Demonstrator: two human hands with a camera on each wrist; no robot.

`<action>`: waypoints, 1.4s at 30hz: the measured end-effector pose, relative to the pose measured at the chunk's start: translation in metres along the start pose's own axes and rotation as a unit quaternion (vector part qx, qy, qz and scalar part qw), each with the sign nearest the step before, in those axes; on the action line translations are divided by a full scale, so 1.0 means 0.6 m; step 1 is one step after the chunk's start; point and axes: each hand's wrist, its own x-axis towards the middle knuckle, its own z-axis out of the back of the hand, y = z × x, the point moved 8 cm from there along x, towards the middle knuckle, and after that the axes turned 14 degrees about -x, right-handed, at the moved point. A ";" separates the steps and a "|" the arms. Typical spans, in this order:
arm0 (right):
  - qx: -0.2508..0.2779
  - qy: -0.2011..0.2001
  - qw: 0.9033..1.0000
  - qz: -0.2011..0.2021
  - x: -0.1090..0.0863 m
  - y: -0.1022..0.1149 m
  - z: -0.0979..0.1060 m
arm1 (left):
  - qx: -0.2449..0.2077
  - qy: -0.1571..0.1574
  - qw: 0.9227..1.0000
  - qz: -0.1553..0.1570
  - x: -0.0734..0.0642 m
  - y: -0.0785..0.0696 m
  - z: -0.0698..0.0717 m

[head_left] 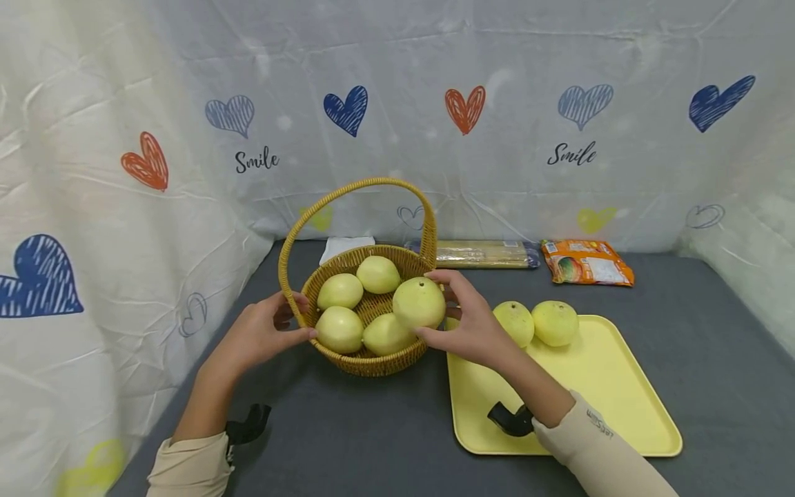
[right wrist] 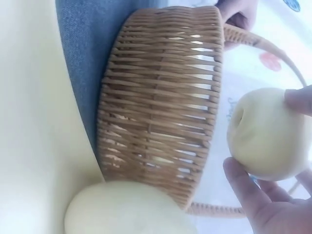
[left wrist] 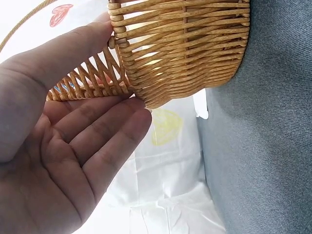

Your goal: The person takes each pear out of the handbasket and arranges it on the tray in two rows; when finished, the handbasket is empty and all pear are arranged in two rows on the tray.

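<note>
A wicker basket (head_left: 373, 366) with a tall arched handle stands on the dark grey table, several pale yellow-green melons (head_left: 340, 330) inside it. My left hand (head_left: 267, 331) grips the basket's left rim at the handle's foot, thumb on one side and fingers on the other, as the left wrist view (left wrist: 73, 131) shows. Between its thumb and fingers, my right hand (head_left: 468, 321) holds another round melon (head_left: 419, 302) over the basket's right rim. In the right wrist view this melon (right wrist: 268, 134) sits above the rim, apart from the woven wall (right wrist: 161, 97).
On the right lies a yellow tray (head_left: 609, 400), with melons (head_left: 555, 323) at its far left end, partly behind my right hand. Along the back are a white cloth or tissue (head_left: 346, 245), a clear pack of thin sticks (head_left: 487, 254) and an orange packet (head_left: 586, 262). A printed curtain hangs behind.
</note>
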 end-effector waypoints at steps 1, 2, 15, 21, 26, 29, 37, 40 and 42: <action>0.000 -0.001 1.000 0.000 -0.003 0.000 0.004 | 0.000 0.000 1.000 0.000 0.000 -0.001 0.000; 0.000 -0.003 1.000 -0.001 -0.006 0.001 0.007 | 0.000 0.000 1.000 -0.001 -0.001 -0.002 0.001; -0.021 -0.026 0.999 -0.011 -0.041 -0.012 0.060 | -0.003 0.000 1.000 -0.001 -0.003 -0.006 0.002; -0.030 -0.037 0.999 -0.026 -0.057 -0.023 0.086 | 0.000 0.000 1.000 0.001 -0.001 -0.001 0.001; -0.055 -0.055 0.996 -0.037 -0.075 -0.044 0.112 | 0.000 0.001 1.000 0.002 0.000 0.005 -0.001; -0.080 -0.066 0.994 -0.046 -0.088 -0.055 0.129 | -0.001 -0.001 1.000 0.001 0.000 0.004 0.000; -0.118 -0.104 0.986 -0.056 -0.117 -0.068 0.174 | 0.000 0.000 1.000 -0.001 0.000 0.002 0.001; -0.119 -0.117 0.984 -0.060 -0.129 -0.075 0.192 | 0.000 -0.001 1.000 -0.003 -0.002 -0.001 0.002; -0.119 -0.123 0.983 -0.063 -0.135 -0.082 0.203 | 0.000 0.000 1.000 -0.005 -0.003 -0.003 0.002</action>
